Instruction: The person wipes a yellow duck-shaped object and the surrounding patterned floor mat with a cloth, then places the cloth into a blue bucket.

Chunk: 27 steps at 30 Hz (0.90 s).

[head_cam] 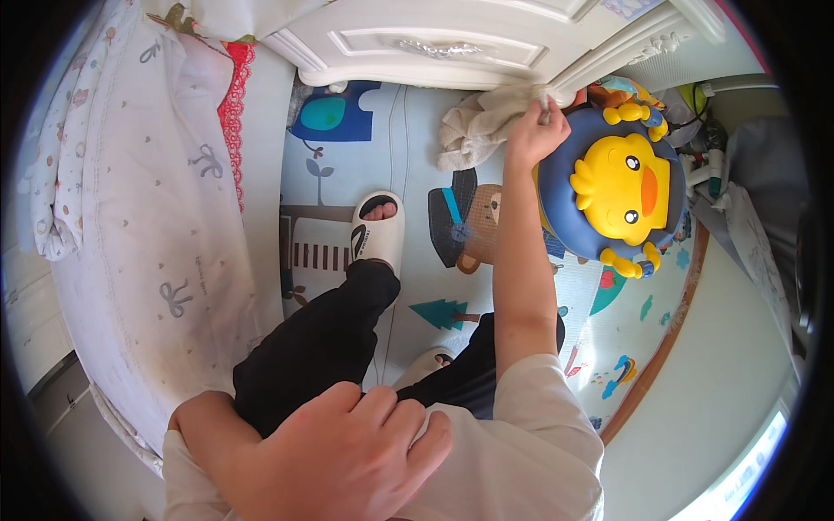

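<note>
My right hand (538, 133) reaches forward and pinches a beige cloth (479, 124) at its upper right end. The cloth hangs crumpled at the foot of a white cabinet (365, 71), with its lower part over the patterned floor mat (352, 163). Just right of that hand is a blue and yellow children's potty seat with a duck face (622, 185). My left hand (345, 449) is close to the camera in front of my shirt, its fingers loosely curled; the palm side is hidden, and no held object shows.
A bed with a white printed sheet (143, 260) runs along the left. Colourful bags and bottles (710, 137) lie behind the potty at the right. My slippered foot (380, 228) stands on the mat. A pale wall (704, 365) rises at the lower right.
</note>
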Available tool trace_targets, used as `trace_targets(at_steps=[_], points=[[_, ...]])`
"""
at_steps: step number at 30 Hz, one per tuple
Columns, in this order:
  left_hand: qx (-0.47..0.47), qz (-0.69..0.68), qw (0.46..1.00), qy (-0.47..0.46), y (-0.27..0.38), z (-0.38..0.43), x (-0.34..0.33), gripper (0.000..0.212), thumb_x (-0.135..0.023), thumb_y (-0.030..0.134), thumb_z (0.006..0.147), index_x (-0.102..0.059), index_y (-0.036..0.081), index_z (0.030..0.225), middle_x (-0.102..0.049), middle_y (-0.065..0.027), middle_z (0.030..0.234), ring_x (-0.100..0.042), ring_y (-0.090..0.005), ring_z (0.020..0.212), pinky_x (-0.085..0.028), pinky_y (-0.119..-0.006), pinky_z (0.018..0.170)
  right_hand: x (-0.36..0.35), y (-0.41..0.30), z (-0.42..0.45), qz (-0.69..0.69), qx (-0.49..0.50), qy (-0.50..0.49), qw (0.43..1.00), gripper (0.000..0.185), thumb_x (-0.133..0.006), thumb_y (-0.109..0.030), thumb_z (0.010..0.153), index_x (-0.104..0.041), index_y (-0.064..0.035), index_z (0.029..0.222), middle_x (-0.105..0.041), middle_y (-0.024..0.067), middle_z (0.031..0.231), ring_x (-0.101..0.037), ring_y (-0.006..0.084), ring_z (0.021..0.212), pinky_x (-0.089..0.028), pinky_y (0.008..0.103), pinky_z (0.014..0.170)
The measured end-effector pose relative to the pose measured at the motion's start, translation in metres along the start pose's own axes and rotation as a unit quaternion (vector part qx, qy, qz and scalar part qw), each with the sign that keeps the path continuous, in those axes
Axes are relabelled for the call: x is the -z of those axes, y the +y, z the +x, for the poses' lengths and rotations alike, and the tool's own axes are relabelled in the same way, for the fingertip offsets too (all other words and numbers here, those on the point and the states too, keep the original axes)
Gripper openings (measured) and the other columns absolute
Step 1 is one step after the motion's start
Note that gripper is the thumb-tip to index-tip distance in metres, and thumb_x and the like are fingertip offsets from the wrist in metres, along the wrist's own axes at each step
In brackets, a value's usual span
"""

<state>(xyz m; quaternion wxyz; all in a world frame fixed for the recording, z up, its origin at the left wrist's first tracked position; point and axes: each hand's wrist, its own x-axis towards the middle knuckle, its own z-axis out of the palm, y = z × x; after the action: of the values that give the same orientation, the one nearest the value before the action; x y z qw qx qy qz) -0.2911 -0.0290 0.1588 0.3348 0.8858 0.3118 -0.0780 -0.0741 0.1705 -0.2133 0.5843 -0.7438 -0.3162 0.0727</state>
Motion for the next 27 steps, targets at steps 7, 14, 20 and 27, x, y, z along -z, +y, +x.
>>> trace_targets(at_steps=[7, 14, 20, 27], points=[[-0.014, -0.014, 1.000, -0.003, -0.006, -0.003, -0.001, 0.032, -0.068, 0.025, 0.081, -0.062, 0.005, 0.105, -0.054, -0.0040, 0.078, -0.052, -0.0204, 0.073, -0.039, -0.034, 0.063, -0.062, -0.009, -0.047, -0.062, 0.123, -0.158, 0.978, 0.024, -0.065, -0.002, 0.084, -0.073, -0.0056, 0.106, -0.059, 0.0165, 0.107, -0.061, 0.0341, 0.096, -0.052, 0.0421, 0.087], [-0.001, 0.002, 1.000, 0.023, -0.005, -0.006, -0.001, 0.030, -0.066, 0.024, 0.082, -0.062, 0.005, 0.105, -0.054, -0.0038, 0.077, -0.053, -0.0201, 0.073, -0.039, -0.033, 0.063, -0.100, -0.050, -0.110, -0.070, 0.112, -0.350, 0.927, 0.022, -0.062, -0.012, 0.088, -0.075, -0.0142, 0.105, -0.061, 0.0120, 0.109, -0.062, 0.0379, 0.092, -0.052, 0.0468, 0.085], [-0.001, 0.004, 1.000, 0.025, -0.008, -0.011, 0.000, 0.025, -0.063, 0.021, 0.084, -0.063, 0.006, 0.104, -0.055, -0.0041, 0.077, -0.053, -0.0199, 0.072, -0.039, -0.033, 0.063, -0.066, 0.028, -0.112, -0.124, 0.022, -0.358, 0.925, 0.024, -0.064, -0.016, 0.088, -0.075, -0.0140, 0.109, -0.062, 0.0146, 0.116, -0.064, 0.0354, 0.099, -0.052, 0.0432, 0.089], [0.000, -0.009, 0.998, 0.056, -0.010, -0.013, -0.001, 0.019, -0.059, 0.020, 0.082, -0.060, 0.007, 0.095, -0.052, -0.0027, 0.074, -0.052, -0.0184, 0.070, -0.037, -0.032, 0.061, -0.029, 0.055, -0.107, 0.348, -0.403, -0.284, 0.797, 0.029, -0.057, -0.013, 0.099, -0.060, -0.0102, 0.127, -0.062, 0.0087, 0.124, -0.062, 0.0219, 0.107, -0.053, 0.0374, 0.092]])
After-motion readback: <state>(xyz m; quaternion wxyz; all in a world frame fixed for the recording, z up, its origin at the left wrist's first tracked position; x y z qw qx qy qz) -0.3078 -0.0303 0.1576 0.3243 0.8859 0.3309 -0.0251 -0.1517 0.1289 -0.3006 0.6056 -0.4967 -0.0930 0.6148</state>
